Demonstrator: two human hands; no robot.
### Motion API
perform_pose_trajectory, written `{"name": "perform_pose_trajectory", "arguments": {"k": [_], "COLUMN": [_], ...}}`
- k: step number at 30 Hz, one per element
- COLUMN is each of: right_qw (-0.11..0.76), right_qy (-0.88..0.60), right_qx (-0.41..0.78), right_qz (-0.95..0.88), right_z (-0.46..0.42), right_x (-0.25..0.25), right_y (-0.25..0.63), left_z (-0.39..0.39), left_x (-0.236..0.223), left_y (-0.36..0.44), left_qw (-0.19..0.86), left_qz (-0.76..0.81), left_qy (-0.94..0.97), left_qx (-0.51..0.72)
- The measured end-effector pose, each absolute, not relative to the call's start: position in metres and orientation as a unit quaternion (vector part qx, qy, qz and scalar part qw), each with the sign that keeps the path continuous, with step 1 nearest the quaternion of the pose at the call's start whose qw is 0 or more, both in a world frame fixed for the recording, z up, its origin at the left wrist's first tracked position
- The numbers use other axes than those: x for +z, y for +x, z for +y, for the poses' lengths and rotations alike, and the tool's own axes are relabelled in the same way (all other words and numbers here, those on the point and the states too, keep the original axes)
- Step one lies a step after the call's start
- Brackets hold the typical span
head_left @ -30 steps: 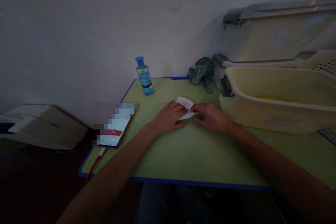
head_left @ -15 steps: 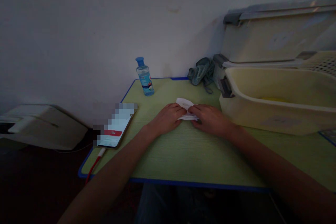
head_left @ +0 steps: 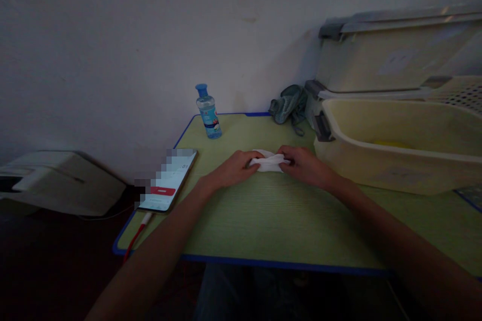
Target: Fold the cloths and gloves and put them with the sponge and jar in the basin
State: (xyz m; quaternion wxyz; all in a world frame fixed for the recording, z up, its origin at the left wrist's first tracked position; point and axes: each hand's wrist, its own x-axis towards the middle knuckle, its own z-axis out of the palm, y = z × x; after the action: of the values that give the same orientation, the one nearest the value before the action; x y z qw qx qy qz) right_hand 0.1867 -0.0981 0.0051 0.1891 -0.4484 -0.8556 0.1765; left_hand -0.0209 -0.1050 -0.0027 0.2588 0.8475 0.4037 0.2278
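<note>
A small white cloth [head_left: 269, 161], perhaps a tissue or wipe, is bunched between my two hands over the middle of the table. My left hand [head_left: 241, 168] pinches its left end between thumb and fingers. At the right end, my right hand [head_left: 303, 164] is closed on it in the same way. The cloth lies in loose folds, stretched sideways between the grips. Whether it touches the table, I cannot tell.
A blue bottle [head_left: 210, 116] stands at the back left of the green table [head_left: 263, 225]. A phone [head_left: 165, 188] with a red cable [head_left: 133, 243] lies at the left edge. At right is a cream basket [head_left: 384, 165], with a grey-green bundle [head_left: 288, 105] behind.
My hands have moved slightly apart and now grip the cloth's two ends. The cloth, flatter and more spread before, is gathered into a narrow folded strip.
</note>
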Motion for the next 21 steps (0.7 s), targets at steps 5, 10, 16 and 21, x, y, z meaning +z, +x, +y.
{"name": "perform_pose_trajectory", "arguments": {"k": [5,10,16,21], "right_qw": [0.215,0.218,0.217,0.196], "right_qy": [-0.474,-0.501,-0.515,-0.520], "right_qx": [0.201,0.198,0.164,0.132], "right_qz": [-0.830,-0.814,-0.812,-0.821], "right_z": [-0.095,-0.095,-0.091,-0.092], "right_x": [0.002,0.002,-0.002,-0.002], "right_y": [0.186,0.184,0.181,0.178], "left_z": [-0.094,-0.082,-0.079,-0.080], "left_x": [-0.011,-0.021,-0.024,-0.022], "left_y": [-0.020,-0.014,-0.003,0.005], "left_qw": [0.313,0.335,0.266,0.210], "left_qz": [0.436,0.451,0.527,0.569], "left_qy": [0.794,0.764,0.739,0.713], "left_qx": [0.288,0.317,0.325,0.350]}}
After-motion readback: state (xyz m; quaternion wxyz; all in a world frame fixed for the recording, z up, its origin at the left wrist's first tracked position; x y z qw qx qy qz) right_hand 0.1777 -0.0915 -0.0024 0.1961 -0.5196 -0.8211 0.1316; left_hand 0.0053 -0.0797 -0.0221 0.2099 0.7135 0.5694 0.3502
